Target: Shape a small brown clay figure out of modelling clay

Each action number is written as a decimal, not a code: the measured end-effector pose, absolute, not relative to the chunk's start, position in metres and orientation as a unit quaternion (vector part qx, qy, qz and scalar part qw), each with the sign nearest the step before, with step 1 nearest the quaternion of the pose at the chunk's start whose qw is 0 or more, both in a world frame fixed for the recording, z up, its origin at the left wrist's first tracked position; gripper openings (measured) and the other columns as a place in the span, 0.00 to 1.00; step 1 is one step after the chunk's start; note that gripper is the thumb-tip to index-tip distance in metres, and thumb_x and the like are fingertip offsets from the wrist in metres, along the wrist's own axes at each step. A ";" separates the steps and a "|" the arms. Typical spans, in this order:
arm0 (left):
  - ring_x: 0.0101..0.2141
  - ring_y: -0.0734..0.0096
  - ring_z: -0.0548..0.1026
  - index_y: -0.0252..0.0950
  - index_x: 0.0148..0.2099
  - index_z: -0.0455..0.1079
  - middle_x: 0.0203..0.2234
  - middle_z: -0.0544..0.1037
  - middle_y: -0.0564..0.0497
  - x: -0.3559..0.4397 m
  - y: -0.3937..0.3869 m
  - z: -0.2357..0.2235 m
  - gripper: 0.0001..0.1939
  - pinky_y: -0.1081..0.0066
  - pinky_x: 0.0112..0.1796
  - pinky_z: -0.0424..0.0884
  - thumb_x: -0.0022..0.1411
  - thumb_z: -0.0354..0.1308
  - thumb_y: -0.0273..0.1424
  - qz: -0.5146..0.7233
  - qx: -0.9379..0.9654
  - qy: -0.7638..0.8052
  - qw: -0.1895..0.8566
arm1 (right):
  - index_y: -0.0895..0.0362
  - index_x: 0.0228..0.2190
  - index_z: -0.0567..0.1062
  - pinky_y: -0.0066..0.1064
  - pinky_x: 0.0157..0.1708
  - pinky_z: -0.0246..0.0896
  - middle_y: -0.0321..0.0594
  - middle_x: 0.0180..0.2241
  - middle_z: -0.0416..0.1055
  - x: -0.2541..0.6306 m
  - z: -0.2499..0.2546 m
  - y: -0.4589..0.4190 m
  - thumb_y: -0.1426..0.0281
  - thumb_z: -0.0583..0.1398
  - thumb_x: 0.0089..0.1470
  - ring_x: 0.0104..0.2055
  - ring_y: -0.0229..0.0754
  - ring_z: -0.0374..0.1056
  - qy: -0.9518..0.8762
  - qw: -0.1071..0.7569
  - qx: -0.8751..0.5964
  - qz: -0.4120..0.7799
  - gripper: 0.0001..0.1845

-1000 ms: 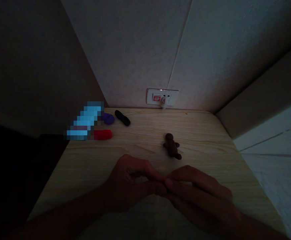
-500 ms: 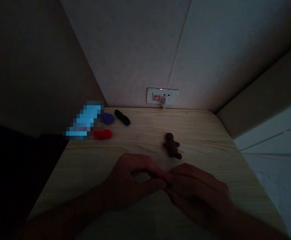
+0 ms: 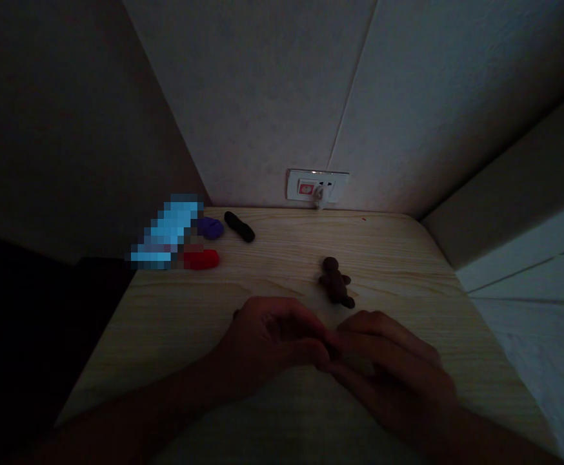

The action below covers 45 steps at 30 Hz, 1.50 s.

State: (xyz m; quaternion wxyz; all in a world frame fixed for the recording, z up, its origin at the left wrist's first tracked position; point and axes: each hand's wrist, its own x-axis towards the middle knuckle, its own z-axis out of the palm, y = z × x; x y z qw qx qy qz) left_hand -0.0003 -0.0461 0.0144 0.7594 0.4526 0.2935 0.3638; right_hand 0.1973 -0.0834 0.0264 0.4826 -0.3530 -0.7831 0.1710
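Note:
My left hand (image 3: 272, 345) and my right hand (image 3: 393, 368) meet over the near part of the table, thumbs and fingertips pinched together. Between them is a small dark piece of what looks like modelling clay (image 3: 333, 350), mostly covered by the fingers. Just beyond my right hand lies a brown clay figure (image 3: 336, 284) with a round head, a body, two short arms and a foot at its lower end. A small dark bit (image 3: 236, 314) peeks out behind the back of my left hand; most of it is hidden.
At the table's (image 3: 272, 252) back left lie a black clay stick (image 3: 239, 227), a purple lump (image 3: 210, 227) and a red clay piece (image 3: 202, 259). Beside them is a blurred-out bright blue object (image 3: 170, 229). A wall socket (image 3: 317, 186) with a plug sits behind the table. The light is dim.
Both hands have shifted slightly, my left one a little to the right, and the fingertips have turned around the small piece. A dark bit now shows behind my left hand. The figure stays put.

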 end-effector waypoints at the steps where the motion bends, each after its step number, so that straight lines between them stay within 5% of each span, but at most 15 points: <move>1: 0.29 0.71 0.84 0.37 0.35 0.82 0.28 0.87 0.51 0.000 -0.047 0.015 0.07 0.76 0.33 0.79 0.52 0.74 0.24 0.351 0.443 0.287 0.773 | 0.59 0.41 0.80 0.23 0.30 0.77 0.42 0.32 0.78 0.198 0.026 -0.083 0.77 0.70 0.55 0.31 0.38 0.77 -0.785 0.479 -0.356 0.167 0.11; 9: 0.33 0.72 0.84 0.37 0.37 0.82 0.32 0.87 0.52 -0.003 -0.045 0.016 0.05 0.78 0.36 0.78 0.56 0.73 0.27 0.359 0.451 0.309 0.756 | 0.60 0.45 0.80 0.23 0.35 0.77 0.44 0.37 0.80 0.198 0.022 -0.081 0.79 0.69 0.54 0.36 0.38 0.79 -0.778 0.479 -0.353 0.202 0.15; 20: 0.27 0.77 0.80 0.37 0.34 0.81 0.27 0.86 0.54 -0.004 -0.045 0.012 0.04 0.80 0.31 0.75 0.56 0.73 0.25 0.374 0.466 0.331 0.730 | 0.58 0.45 0.80 0.23 0.37 0.78 0.41 0.37 0.82 0.197 0.019 -0.084 0.81 0.68 0.55 0.36 0.38 0.80 -0.766 0.471 -0.372 0.229 0.16; 26: 0.25 0.79 0.79 0.35 0.33 0.81 0.25 0.85 0.53 -0.004 -0.044 0.011 0.04 0.81 0.29 0.74 0.55 0.73 0.26 0.359 0.453 0.328 0.747 | 0.59 0.40 0.81 0.21 0.35 0.78 0.43 0.36 0.81 0.199 0.024 -0.083 0.80 0.68 0.57 0.34 0.37 0.80 -0.783 0.469 -0.367 0.177 0.09; 45: 0.30 0.73 0.84 0.40 0.36 0.83 0.29 0.87 0.54 -0.006 -0.044 0.015 0.12 0.79 0.34 0.78 0.50 0.76 0.22 0.409 0.529 0.334 0.664 | 0.57 0.43 0.82 0.22 0.40 0.78 0.40 0.39 0.84 0.200 0.023 -0.083 0.83 0.66 0.56 0.39 0.37 0.81 -0.756 0.487 -0.367 0.238 0.15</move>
